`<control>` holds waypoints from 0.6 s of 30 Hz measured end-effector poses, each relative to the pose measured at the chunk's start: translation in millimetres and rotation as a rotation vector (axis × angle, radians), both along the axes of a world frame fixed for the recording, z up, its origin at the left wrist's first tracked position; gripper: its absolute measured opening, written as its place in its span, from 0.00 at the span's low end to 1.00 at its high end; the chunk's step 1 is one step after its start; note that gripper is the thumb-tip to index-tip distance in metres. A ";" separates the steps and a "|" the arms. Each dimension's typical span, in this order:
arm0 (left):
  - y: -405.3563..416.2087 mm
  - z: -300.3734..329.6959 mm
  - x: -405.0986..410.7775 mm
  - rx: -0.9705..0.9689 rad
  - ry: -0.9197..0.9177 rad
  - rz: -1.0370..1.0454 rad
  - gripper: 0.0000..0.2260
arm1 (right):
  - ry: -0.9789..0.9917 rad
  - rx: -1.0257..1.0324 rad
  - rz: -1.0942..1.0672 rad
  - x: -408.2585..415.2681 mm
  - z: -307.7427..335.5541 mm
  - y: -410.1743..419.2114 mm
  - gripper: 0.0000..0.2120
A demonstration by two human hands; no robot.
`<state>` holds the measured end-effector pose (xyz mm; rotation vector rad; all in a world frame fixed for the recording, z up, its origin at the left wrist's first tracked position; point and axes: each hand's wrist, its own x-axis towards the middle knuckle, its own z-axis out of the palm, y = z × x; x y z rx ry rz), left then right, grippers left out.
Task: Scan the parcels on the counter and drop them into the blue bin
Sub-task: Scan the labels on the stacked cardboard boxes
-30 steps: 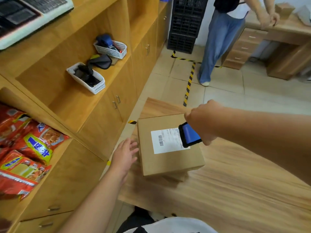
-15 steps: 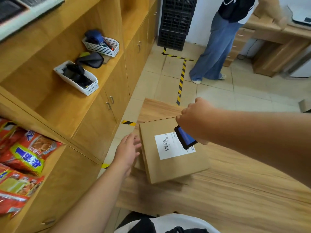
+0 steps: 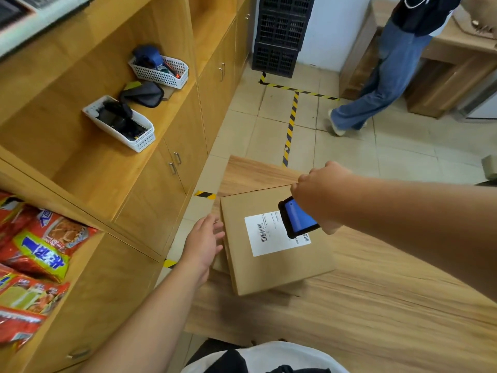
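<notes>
A flat brown cardboard parcel (image 3: 277,267) with a white barcode label (image 3: 265,235) lies on the wooden counter (image 3: 376,305), near its left end. Another flat box seems to lie under it. My right hand (image 3: 320,195) grips a black handheld scanner (image 3: 297,219) with a blue screen, held just above the label's right side. My left hand (image 3: 204,243) rests with straight fingers against the parcel's left edge. No blue bin is in view.
Wooden shelving and cabinets (image 3: 150,168) run along the left, with two white baskets (image 3: 121,125) and red snack packs (image 3: 40,251). Black crates (image 3: 279,36) stand at the back. A person in jeans (image 3: 382,76) walks by a desk at the far right.
The parcel has turned slightly, its label now angled. My left hand has come up against its left edge. The person in jeans has stepped to the right.
</notes>
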<state>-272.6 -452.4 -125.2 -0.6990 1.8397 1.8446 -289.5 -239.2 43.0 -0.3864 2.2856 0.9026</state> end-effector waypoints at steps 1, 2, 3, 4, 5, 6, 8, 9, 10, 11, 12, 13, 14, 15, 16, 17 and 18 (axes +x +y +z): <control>0.8 -0.9 1.1 -0.007 -0.005 -0.002 0.17 | -0.014 -0.014 -0.027 0.8 -2.3 5.2 0.31; 1.6 -1.3 2.4 -0.013 -0.010 -0.002 0.17 | -0.026 -0.033 -0.060 2.1 -4.7 10.8 0.31; 2.5 -1.6 3.7 -0.020 -0.013 -0.001 0.17 | -0.035 -0.056 -0.096 3.3 -7.3 16.5 0.31; 3.3 -2.1 5.0 -0.027 -0.017 0.000 0.17 | -0.041 -0.081 -0.130 4.9 -10.4 22.7 0.31; 4.4 -2.5 6.3 -0.036 -0.022 -0.001 0.17 | -0.045 -0.103 -0.161 6.5 -13.7 29.2 0.31; 5.2 -3.2 7.5 -0.044 -0.027 0.000 0.16 | -0.046 -0.124 -0.191 8.2 -17.0 36.2 0.31; 6.9 -6.0 9.3 -0.057 -0.038 0.010 0.17 | -0.036 -0.182 -0.251 11.1 -24.9 52.4 0.31; 7.6 -7.7 9.9 -0.063 -0.043 0.018 0.17 | -0.027 -0.213 -0.280 12.3 -29.5 61.1 0.31; 8.2 -9.3 10.4 -0.070 -0.049 0.025 0.18 | -0.018 -0.243 -0.317 13.5 -34.8 70.0 0.30; 9.1 -10.7 10.5 -0.079 -0.054 0.032 0.18 | -0.009 -0.278 -0.371 14.7 -40.1 78.2 0.30; 10.1 -11.9 10.8 -0.087 -0.060 0.041 0.18 | -0.003 -0.320 -0.440 16.0 -46.1 85.9 0.29; 11.5 -13.0 11.0 -0.092 -0.066 0.052 0.18 | 0.004 -0.371 -0.516 17.3 -51.7 92.8 0.29; 13.0 -14.0 11.3 -0.094 -0.072 0.063 0.17 | 0.013 -0.426 -0.590 18.5 -57.3 99.5 0.28; 14.7 -14.7 11.7 -0.095 -0.078 0.069 0.17 | 0.023 -0.486 -0.657 19.6 -62.4 105.8 0.28; 16.2 -15.5 12.3 -0.097 -0.082 0.069 0.17 | 0.031 -0.554 -0.727 20.9 -67.2 111.8 0.28; 17.7 -15.8 12.7 -0.100 -0.086 0.069 0.17 | 0.037 -0.642 -0.818 22.0 -72.4 117.9 0.28; 18.6 -15.9 12.6 -0.104 -0.088 0.073 0.17 | 0.039 -0.756 -0.946 23.3 -78.5 124.7 0.28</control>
